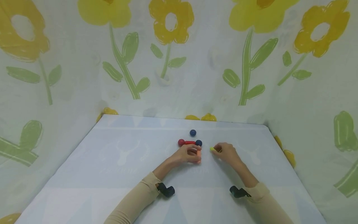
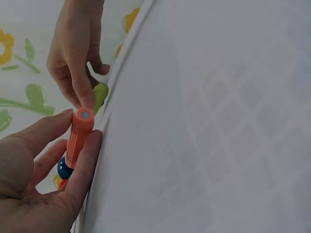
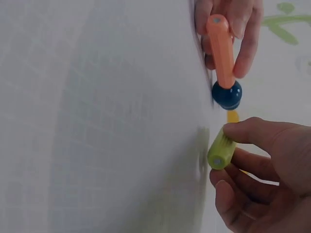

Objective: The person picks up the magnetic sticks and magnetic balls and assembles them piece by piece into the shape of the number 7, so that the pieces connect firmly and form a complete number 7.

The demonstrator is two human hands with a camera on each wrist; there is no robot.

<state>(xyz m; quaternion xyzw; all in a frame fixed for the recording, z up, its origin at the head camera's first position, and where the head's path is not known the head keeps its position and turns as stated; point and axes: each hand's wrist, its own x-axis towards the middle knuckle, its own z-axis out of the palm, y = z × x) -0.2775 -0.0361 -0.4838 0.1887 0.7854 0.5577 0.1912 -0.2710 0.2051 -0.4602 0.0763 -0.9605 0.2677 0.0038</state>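
Note:
My left hand [image 1: 184, 154] pinches an orange magnetic stick [image 1: 199, 154] between thumb and fingers. In the right wrist view the far end of this ribbed orange stick [image 3: 222, 53] meets a dark blue ball [image 3: 227, 94]. That ball joins a red stick [image 1: 190, 142], with a red ball [image 1: 181, 142] at its left end. To the right, my right hand [image 1: 227, 154] grips a yellow-green stick [image 1: 212, 149] by thumb and fingers, apart from the blue ball. The right wrist view shows a small grey disc in the end of the green stick [image 3: 221, 150].
A second dark blue ball [image 1: 193, 133] lies behind the joined pieces on the white table [image 1: 126, 174]. A flower-printed cloth [image 1: 195, 74] hangs along the back and both sides. Dark wrist cameras [image 1: 167, 190] stick out from the sleeves.

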